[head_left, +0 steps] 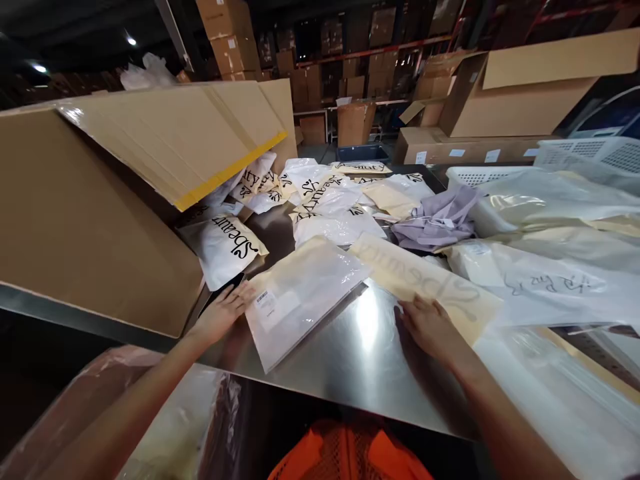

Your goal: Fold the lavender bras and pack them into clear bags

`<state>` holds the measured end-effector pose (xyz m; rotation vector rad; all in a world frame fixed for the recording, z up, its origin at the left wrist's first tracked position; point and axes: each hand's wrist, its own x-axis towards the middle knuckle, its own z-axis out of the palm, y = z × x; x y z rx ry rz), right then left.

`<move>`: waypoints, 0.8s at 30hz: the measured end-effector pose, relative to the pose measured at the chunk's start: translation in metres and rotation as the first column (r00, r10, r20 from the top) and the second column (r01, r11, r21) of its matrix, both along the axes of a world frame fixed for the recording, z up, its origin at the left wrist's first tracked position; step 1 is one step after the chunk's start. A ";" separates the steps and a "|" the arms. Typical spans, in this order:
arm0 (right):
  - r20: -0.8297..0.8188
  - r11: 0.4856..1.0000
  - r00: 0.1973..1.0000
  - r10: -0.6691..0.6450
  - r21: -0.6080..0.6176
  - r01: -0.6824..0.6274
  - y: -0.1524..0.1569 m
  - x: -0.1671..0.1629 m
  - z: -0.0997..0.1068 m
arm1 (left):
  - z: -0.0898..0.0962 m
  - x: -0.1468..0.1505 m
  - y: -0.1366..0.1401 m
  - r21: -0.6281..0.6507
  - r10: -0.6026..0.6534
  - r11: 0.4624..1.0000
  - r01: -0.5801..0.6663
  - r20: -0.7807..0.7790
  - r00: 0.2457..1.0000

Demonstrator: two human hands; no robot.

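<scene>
Left hand (226, 310) is laid, fingers loosely spread, at the left end of the labelled white bag (305, 297), whose long axis is slanted from near the counter's (363, 367) front edge toward its back right; any pinch cannot be told. Right hand (427, 323), farther off, fingers bent, grip unclear, is set beside the printed cream bag (427, 277), with shiny counter exposed between.

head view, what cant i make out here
All in the head view:
Label on the near bag: lines of print too small to read.
Carton: its depths, hidden by its side and flap.
Right hand: its back hides whether the fingers grip the long bag.
White basket: far end, cut off by the right edge.
</scene>
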<state>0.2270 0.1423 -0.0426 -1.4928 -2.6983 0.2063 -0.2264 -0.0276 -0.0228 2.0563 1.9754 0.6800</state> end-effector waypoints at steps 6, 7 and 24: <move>-0.148 0.977 0.975 -0.168 -0.153 0.145 0.013 -0.061 0.030 | 0.011 0.083 -0.028 0.237 0.302 0.914 -0.330 0.147 0.942; -0.149 0.971 0.970 -0.193 -0.169 0.167 0.022 -0.070 0.030 | 0.011 0.109 -0.031 0.209 0.283 0.916 -0.342 0.267 0.921; -0.600 0.715 0.729 -0.329 -0.663 -0.223 -0.072 -0.058 0.009 | -0.040 0.300 0.032 -0.556 0.512 0.831 0.029 0.742 -0.434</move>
